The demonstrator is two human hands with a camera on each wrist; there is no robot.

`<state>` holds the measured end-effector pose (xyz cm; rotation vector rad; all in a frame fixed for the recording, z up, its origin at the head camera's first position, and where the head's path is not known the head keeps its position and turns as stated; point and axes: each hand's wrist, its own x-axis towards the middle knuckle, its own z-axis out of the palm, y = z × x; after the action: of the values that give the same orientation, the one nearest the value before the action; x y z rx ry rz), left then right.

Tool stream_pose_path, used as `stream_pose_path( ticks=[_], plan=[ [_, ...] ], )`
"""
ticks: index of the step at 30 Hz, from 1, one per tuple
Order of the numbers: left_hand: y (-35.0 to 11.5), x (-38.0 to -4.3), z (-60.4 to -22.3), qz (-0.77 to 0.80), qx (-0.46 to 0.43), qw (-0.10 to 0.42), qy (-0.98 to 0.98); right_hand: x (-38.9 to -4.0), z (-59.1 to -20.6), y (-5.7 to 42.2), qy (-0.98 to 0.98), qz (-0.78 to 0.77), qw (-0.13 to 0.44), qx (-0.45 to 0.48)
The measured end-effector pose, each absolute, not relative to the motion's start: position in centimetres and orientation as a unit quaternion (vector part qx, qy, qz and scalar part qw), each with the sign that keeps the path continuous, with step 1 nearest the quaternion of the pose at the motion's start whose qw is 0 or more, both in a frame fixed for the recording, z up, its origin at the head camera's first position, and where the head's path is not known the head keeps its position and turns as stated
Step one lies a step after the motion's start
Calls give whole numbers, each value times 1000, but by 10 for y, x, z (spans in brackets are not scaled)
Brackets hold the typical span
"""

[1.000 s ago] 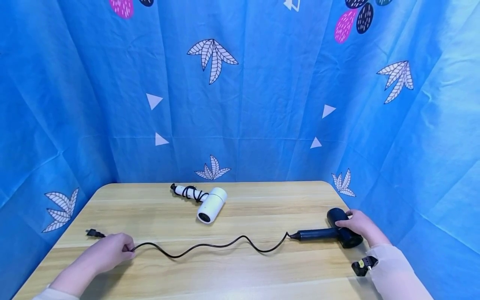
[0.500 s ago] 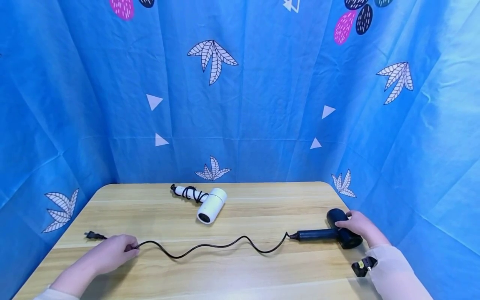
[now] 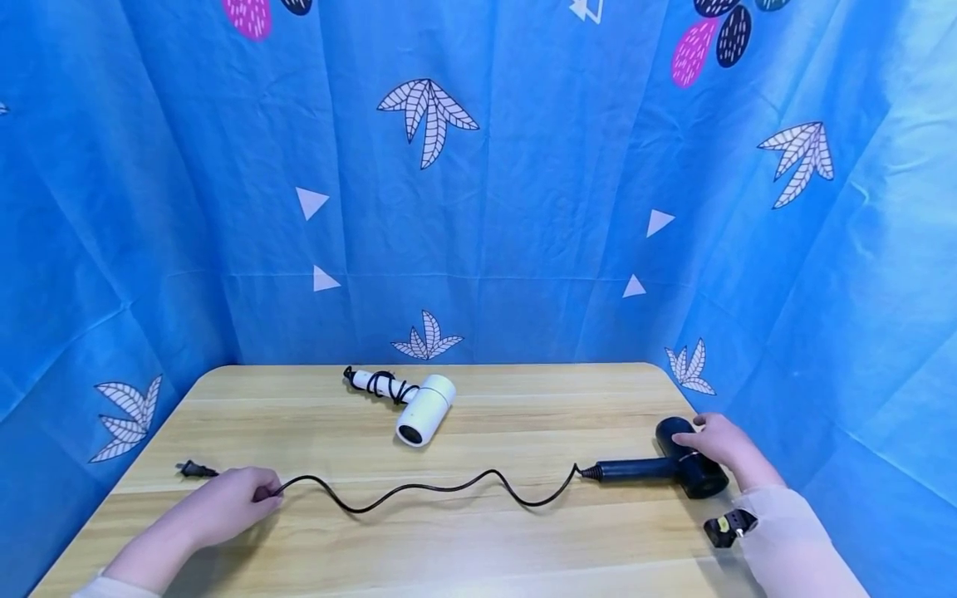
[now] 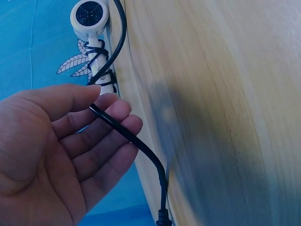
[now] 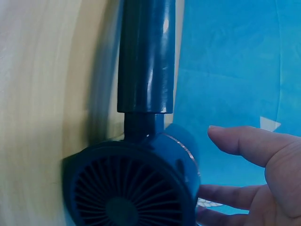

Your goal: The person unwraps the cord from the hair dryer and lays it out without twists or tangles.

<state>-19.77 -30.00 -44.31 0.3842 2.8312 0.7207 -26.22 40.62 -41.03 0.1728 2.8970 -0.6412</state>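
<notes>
Cord (image 3: 449, 490) of a black hair dryer (image 3: 699, 476) is stretched in loose waves across a light wood table (image 3: 463, 552). Near its plug (image 3: 198, 470), the line is pinched between thumb and index finger of the left hand (image 3: 238, 502); in the left wrist view it is also seen crossing in front of the other fingers, which are gently bent. The plug is left jutting out beyond that hand, near the table's left edge. The dryer itself is laid on its side at the right of the table, its handle (image 3: 635, 470) pointed left and joined to the wavy line. By the barrel, the right hand (image 3: 721, 442) is held with its thumb spread away and its fingers extended toward the far side; whether the fingertips are in contact cannot be told. A vented grille (image 5: 122, 188) is shown at the barrel's end. Farther back, left of centre, a white hair dryer (image 3: 426, 411) is placed, its handle wrapped in black wire (image 3: 385, 384). The table is bordered by a blue curtain (image 3: 486, 216) printed with leaves and triangles.
</notes>
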Motion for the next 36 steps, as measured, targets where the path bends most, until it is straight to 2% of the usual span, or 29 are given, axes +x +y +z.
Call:
stream_pose_path(
  ticks=[21, 36],
  plan=[
    [-291, -198, -437, 257, 103, 90, 957, -257, -393, 386, 975, -211, 50, 46],
    [-289, -208, -428, 230, 119, 61, 964, -261, -389, 375, 976, -214, 31, 18]
  ],
)
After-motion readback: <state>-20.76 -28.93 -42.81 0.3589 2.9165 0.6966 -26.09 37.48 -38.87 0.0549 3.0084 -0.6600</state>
